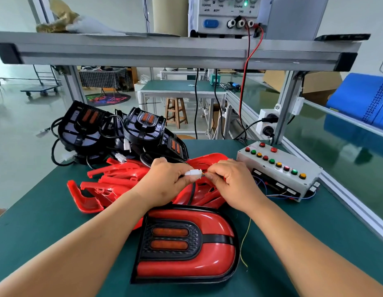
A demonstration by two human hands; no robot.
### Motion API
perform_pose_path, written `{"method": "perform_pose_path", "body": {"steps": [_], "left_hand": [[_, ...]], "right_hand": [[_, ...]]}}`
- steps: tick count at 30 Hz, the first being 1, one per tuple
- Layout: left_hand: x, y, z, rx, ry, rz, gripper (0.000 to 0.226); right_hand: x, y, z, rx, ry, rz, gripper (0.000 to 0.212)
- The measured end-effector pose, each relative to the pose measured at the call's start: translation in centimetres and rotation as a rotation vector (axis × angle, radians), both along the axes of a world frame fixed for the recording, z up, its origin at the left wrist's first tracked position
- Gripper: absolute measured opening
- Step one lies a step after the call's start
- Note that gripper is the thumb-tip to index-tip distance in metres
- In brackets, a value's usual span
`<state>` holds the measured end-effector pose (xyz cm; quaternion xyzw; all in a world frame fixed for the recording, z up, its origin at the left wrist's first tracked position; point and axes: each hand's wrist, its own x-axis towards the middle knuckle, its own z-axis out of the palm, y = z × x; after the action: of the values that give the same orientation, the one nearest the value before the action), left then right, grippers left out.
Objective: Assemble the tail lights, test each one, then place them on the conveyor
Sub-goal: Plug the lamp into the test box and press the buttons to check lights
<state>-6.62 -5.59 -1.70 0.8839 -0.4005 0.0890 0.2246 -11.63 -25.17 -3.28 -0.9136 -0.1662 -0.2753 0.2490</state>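
An assembled tail light with a red lens and two orange strips lies on the green table close to me. Its black cable runs up to a white connector. My left hand pinches that connector. My right hand pinches thin coloured wires at the connector's right end. Those wires lead toward the grey test box with several coloured buttons on the right. Behind my hands lies a heap of red lens covers. Black lamp housings with cables are piled at the table's far left.
The green conveyor belt runs along the right side behind an aluminium rail. A power supply stands on the overhead shelf, its red lead hanging down. A yellow-green wire lies right of the tail light. A blue roll sits beyond the conveyor.
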Motion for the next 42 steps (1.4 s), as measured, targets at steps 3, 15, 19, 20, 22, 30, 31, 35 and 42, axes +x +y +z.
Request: {"method": "perform_pose_path", "body": {"steps": [3, 15, 19, 20, 22, 30, 31, 35, 42], "left_hand": [[-0.5, 0.1, 0.8, 0.242, 0.011, 0.147, 0.053], [-9.5, 8.1, -3.6, 0.304, 0.059, 0.065, 0.125], [-8.7, 6.1, -4.2, 0.18, 0.052, 0.137, 0.128], [-8.6, 5.5, -4.4, 0.171, 0.043, 0.161, 0.13], [-8.7, 4.3, -5.0, 0.156, 0.049, 0.217, 0.132], [-8.4, 3.1, -6.2, 0.071, 0.12, 0.353, 0.134], [-8.3, 3.0, -6.2, 0.061, 0.126, 0.361, 0.134], [-8.5, 3.0, -6.0, 0.055, 0.112, 0.363, 0.133], [-8.5, 3.6, -6.0, 0.07, 0.1, 0.313, 0.131]], "right_hand": [[0.0, 0.1, -0.4, -0.044, 0.009, -0.03, 0.016], [0.3, -0.6, -1.6, -0.022, 0.105, -0.081, 0.015], [0.6, -1.2, -1.5, -0.078, 0.109, -0.139, 0.013], [0.6, -1.4, -1.5, -0.095, 0.112, -0.161, 0.014], [0.7, -2.0, -1.5, -0.104, 0.115, -0.19, 0.021], [3.4, -5.9, -0.5, -0.275, 0.281, -0.658, 0.053], [4.1, -6.4, -0.5, -0.317, 0.399, -0.663, 0.069], [6.3, -7.0, -0.5, -0.368, 0.555, -0.649, 0.091], [6.7, -7.2, -1.0, -0.439, 0.569, -0.678, 0.092]]}}
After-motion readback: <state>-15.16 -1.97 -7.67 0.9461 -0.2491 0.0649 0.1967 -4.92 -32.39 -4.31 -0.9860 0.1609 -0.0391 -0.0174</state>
